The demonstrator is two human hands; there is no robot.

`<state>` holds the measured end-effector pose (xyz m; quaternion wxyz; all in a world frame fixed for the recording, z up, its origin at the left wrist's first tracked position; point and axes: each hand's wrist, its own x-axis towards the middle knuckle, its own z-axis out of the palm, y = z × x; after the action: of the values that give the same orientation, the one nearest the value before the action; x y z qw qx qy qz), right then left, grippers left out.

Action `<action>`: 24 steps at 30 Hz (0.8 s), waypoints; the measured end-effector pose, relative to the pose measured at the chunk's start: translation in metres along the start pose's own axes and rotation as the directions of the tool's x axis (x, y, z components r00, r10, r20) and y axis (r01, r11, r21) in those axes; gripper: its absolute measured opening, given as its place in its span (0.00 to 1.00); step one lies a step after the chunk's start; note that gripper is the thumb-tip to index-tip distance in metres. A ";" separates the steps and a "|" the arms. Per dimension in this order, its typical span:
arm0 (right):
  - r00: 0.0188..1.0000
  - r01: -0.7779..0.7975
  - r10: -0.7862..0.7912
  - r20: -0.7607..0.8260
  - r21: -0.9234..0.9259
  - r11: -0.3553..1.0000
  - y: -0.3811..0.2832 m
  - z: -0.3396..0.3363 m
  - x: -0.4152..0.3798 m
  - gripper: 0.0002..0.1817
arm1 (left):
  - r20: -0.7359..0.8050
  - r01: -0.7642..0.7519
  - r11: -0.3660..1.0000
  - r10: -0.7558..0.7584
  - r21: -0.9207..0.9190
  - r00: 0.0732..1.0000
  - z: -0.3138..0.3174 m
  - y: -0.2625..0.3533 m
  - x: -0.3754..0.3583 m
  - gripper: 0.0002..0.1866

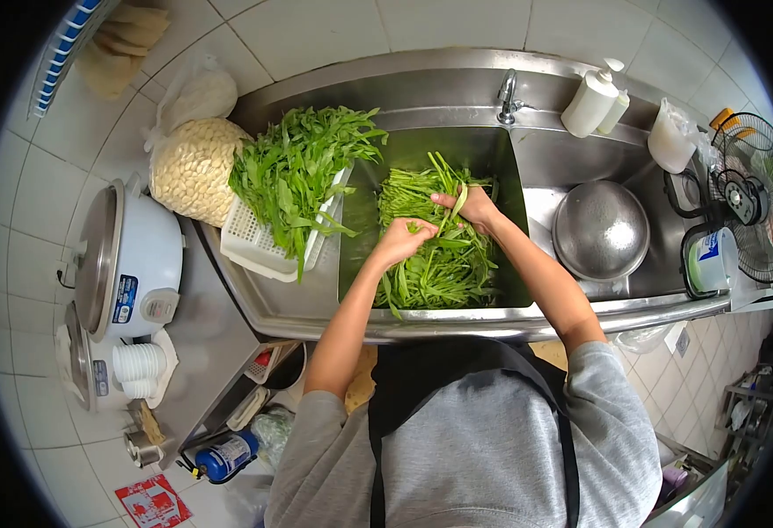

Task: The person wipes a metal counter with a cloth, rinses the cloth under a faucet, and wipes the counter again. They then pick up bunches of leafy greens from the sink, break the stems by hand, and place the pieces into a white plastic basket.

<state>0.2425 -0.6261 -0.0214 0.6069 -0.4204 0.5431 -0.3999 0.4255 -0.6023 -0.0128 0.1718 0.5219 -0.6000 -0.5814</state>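
Note:
Long-stemmed leafy greens that look like water spinach fill much of the left sink basin. My left hand is over the pile, its thumb and fingers pinched on a thin stem. A little higher and to the right, my right hand closes around a few stems, whose ends stick out past the thumb. Both hands are close together above the basin. To the left, a white perforated basket carries a heaped bunch of the same greens, with leaves hanging over its side.
Behind the basin stands a faucet; pump bottles are to its right. An upturned metal bowl occupies the right basin. A bag of pale pieces and a large rice cooker are at left. A fan stands far right.

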 end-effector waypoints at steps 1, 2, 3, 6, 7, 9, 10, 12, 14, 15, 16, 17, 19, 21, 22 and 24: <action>1.000 0.003 -0.003 -0.001 -0.018 1.000 -0.001 0.000 0.000 0.15 | -0.016 -0.019 1.000 0.019 -0.004 1.000 -0.001 0.007 -0.004 0.13; 1.000 0.003 -0.003 -0.002 -0.017 1.000 -0.001 -0.001 0.001 0.15 | -0.015 -0.019 1.000 0.019 -0.004 1.000 -0.001 0.008 -0.005 0.13; 1.000 0.013 -0.013 -0.001 -0.031 0.999 -0.002 -0.001 0.001 0.15 | -0.004 -0.057 0.990 0.058 0.126 0.998 -0.001 0.006 -0.005 0.13; 0.999 0.035 -0.035 0.001 -0.030 0.999 -0.003 0.003 0.000 0.15 | 0.059 -0.118 0.954 0.106 0.275 0.993 0.000 0.000 -0.002 0.14; 0.999 0.048 -0.048 -0.001 -0.015 0.999 -0.003 0.005 -0.001 0.15 | 0.108 -0.143 0.944 0.116 0.296 0.987 0.001 -0.002 -0.001 0.14; 0.999 0.033 -0.033 -0.009 -0.023 0.999 -0.006 0.006 -0.002 0.15 | 0.143 -0.154 0.940 0.114 0.304 0.983 0.002 -0.003 0.001 0.14; 1.000 0.017 -0.018 -0.014 -0.032 0.999 -0.008 0.006 -0.003 0.15 | 0.176 -0.162 0.936 0.111 0.312 0.978 0.002 -0.003 0.001 0.15; 0.999 0.027 -0.028 -0.017 -0.031 0.999 -0.009 0.006 -0.002 0.16 | 0.128 -0.121 0.937 0.083 0.328 0.988 0.003 -0.003 0.002 0.14; 0.999 0.036 -0.037 -0.025 -0.029 0.999 -0.010 0.002 -0.001 0.16 | 0.085 -0.081 0.936 0.055 0.342 0.995 0.005 -0.003 0.003 0.14; 1.000 0.031 -0.031 0.003 0.006 0.999 -0.011 0.001 -0.001 0.16 | 0.056 -0.112 0.940 0.099 0.321 0.994 0.004 -0.004 0.004 0.13; 0.999 0.026 -0.027 0.032 0.041 0.999 -0.012 -0.001 -0.001 0.17 | 0.024 -0.144 0.943 0.143 0.302 0.989 0.004 -0.005 0.005 0.13; 0.999 -0.017 0.016 0.051 0.027 0.999 -0.013 -0.004 -0.002 0.18 | 0.023 -0.143 0.943 0.142 0.301 0.990 0.002 -0.006 0.005 0.13; 0.998 -0.014 0.012 0.064 0.032 0.999 -0.006 -0.009 0.001 0.18 | -0.071 -0.084 0.955 0.108 0.285 0.992 -0.002 0.000 0.001 0.13; 0.996 0.053 -0.054 0.070 0.020 0.998 0.001 -0.012 0.001 0.19 | -0.190 -0.042 0.992 0.065 0.121 0.980 -0.004 -0.010 0.006 0.12; 0.996 0.055 -0.056 0.069 0.019 0.998 0.005 -0.011 0.002 0.19 | -0.298 -0.019 0.999 0.004 -0.047 0.954 -0.004 -0.016 0.011 0.12; 0.997 0.034 -0.037 -0.062 -0.047 0.998 0.010 -0.008 0.002 0.18 | -0.359 -0.010 0.980 -0.063 -0.198 0.931 -0.004 -0.026 0.016 0.12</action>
<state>0.2346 -0.6254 -0.0317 0.5726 -0.4312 0.5632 -0.4111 0.4336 -0.6118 -0.0411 0.3224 0.6089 -0.4906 -0.5335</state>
